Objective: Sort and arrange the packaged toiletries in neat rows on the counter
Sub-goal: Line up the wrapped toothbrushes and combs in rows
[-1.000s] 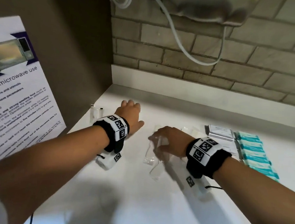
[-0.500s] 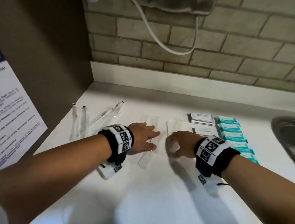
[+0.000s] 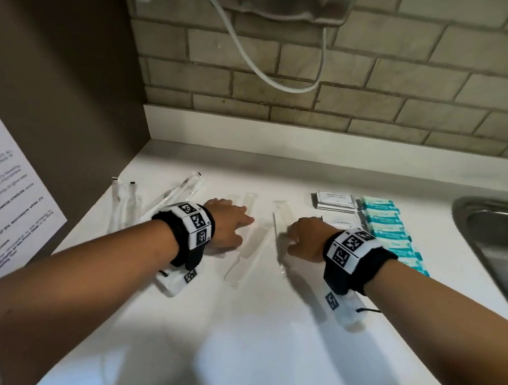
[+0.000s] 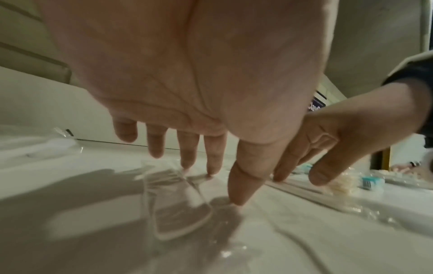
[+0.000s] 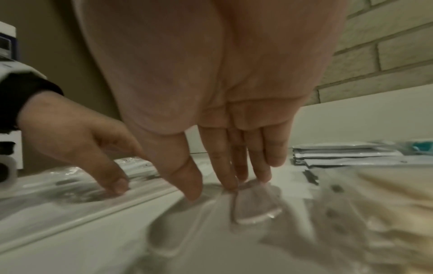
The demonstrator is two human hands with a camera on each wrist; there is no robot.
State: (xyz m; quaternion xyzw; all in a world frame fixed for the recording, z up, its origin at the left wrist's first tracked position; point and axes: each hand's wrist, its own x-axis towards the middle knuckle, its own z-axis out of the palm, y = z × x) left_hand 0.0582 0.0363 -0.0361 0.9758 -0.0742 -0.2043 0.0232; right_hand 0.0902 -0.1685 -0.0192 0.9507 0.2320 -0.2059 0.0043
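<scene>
Both hands lie palm-down with fingers straight, grasping nothing: the left hand presses its fingertips on a clear comb packet, the right hand its fingertips on the neighbouring clear packet. Smooth white counter meets a grey brick-tile wall, a brown panel at left, a steel sink at right. Further glossy sleeves lie leftward; flat white sachets and a row of teal packets sit rightward.
</scene>
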